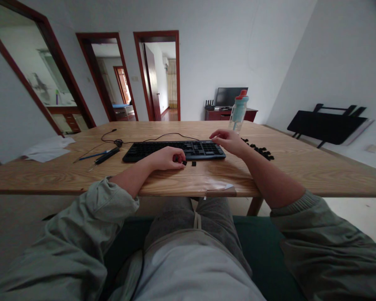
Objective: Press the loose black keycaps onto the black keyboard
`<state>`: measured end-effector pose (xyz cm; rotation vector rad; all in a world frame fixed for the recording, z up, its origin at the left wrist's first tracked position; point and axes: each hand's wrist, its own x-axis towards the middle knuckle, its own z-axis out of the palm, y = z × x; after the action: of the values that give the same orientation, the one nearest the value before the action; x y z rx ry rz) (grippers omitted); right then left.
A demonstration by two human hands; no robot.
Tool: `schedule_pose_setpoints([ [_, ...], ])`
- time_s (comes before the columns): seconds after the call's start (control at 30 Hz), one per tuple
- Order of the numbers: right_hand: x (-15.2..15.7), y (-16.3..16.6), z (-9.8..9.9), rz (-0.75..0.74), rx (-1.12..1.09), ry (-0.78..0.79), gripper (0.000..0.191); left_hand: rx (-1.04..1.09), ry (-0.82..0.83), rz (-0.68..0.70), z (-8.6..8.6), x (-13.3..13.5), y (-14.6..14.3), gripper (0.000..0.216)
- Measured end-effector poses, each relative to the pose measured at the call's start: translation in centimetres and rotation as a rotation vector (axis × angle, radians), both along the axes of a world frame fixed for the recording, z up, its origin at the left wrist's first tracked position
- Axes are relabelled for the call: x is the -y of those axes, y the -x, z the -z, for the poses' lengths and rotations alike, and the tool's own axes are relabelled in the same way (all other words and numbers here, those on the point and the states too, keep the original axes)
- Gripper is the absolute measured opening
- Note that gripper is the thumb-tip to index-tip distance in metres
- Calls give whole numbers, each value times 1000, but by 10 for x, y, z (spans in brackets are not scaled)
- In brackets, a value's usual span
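A black keyboard (163, 149) lies flat on the wooden table (301, 167), its cable running off to the back left. My left hand (167, 159) rests in front of the keyboard, fingers curled round small black keycaps. One loose black keycap (194, 163) lies on the wood just right of that hand. My right hand (228, 141) hovers over the keyboard's right end, fingers bent downward and touching the keys. A heap of loose black keycaps (260, 151) lies right of the keyboard.
A blue pen (92, 156) and a black tool (107, 155) lie left of the keyboard, white paper (47, 149) further left. A clear bottle with a teal lid (238, 112) stands behind the keyboard. A folded black table (327, 125) leans on the right wall.
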<state>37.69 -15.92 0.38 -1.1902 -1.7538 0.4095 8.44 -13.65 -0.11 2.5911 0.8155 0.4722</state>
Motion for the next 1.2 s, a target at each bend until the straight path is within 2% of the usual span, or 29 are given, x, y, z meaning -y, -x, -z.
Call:
schedule_pose_setpoints([
  [0.1, -1, 2, 3, -38, 78, 29, 24, 8, -33, -1, -2, 3, 0, 24],
  [0.23, -2, 2, 8, 7, 179, 30, 24, 16, -61, 15, -4, 8, -1, 22],
  [0.33, -4, -3, 10, 44, 237, 29, 23, 38, -53, 1, -11, 1, 11, 18],
  [0.43, -6, -8, 12, 82, 288, 29, 22, 185, -29, -184, -20, -20, 50, 20],
  [0.53, -9, -10, 13, 105, 299, 28, 22, 357, 59, -430, -23, -40, 112, 23],
  [0.63, -10, -11, 15, 112, 304, 44, 23, 305, 182, -571, -18, -47, 168, 25],
  [0.73, -12, -12, 16, 121, 306, 48, 23, 261, 226, -643, -10, -49, 194, 30],
  [1.0, -11, -16, 18, 148, 352, 76, 25, 99, 206, -547, 1, -56, 183, 37],
  [1.2, -11, -16, 17, 149, 379, 93, 25, 22, 108, -623, 2, -51, 183, 33],
])
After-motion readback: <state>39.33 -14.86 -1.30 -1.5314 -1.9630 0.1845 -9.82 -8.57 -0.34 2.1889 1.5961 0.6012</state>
